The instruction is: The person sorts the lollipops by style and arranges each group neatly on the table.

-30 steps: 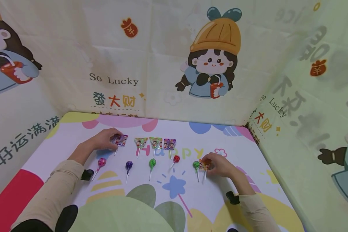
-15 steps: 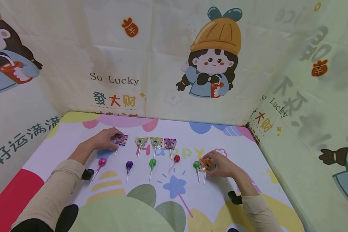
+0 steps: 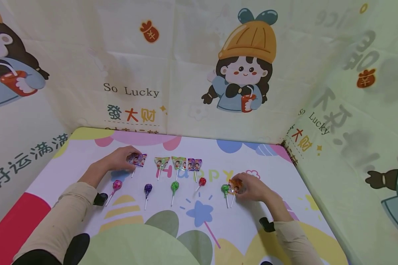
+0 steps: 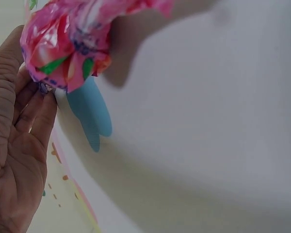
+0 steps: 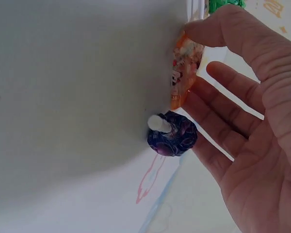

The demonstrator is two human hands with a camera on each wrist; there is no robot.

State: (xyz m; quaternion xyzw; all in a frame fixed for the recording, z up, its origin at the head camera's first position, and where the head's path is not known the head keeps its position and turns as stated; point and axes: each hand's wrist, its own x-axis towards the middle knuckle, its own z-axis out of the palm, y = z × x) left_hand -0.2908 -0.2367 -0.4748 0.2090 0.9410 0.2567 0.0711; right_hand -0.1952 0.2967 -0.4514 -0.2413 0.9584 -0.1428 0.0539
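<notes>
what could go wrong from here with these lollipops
The orange-wrapped lollipop in the right hand is right beside a green lollipop, so a small sideways move might nudge it.

A dark purple lollipop sits close to the right hand's fingers in the right wrist view and could get knocked.

Pulling the left hand back might brush the pink lollipop beside that forearm.

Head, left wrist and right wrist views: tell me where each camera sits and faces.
Head: worn on the head, facing forward and down at the table; left hand, right hand and sleeves show.
Left wrist: on that wrist, facing table and pink lollipop; the left hand shows.
Right wrist: on that wrist, facing table and orange lollipop; the right hand shows.
Shared: orange lollipop, in head and right wrist views.
</notes>
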